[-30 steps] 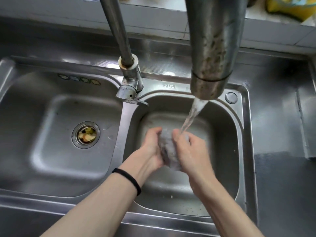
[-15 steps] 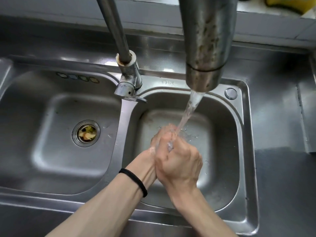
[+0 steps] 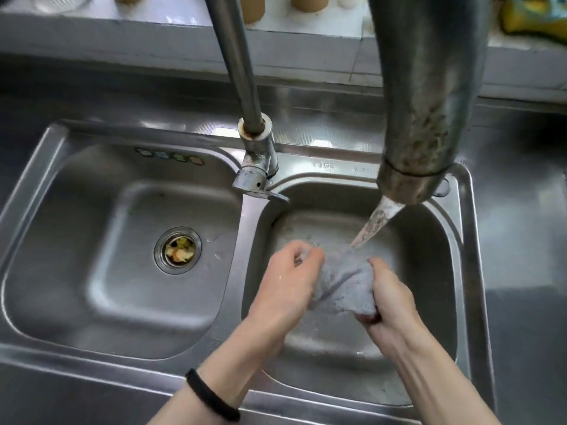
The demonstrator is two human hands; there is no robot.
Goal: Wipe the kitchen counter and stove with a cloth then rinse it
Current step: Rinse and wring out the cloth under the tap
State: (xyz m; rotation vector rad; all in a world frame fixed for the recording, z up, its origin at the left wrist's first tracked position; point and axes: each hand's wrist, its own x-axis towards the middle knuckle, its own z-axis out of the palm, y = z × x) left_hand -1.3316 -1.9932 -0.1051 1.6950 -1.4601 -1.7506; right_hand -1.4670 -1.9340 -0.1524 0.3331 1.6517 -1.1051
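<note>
The grey cloth (image 3: 343,283), soaked and limp, hangs bunched over the right basin (image 3: 429,240) under the tap's stream (image 3: 374,225). Left hand (image 3: 288,286) and right hand (image 3: 389,302) each clench an end; gripping the bunched ends probably suits wringing.

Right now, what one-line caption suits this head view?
Both hands, left hand and right hand, wring a bluish-grey cloth under running water in the right steel basin.
</note>
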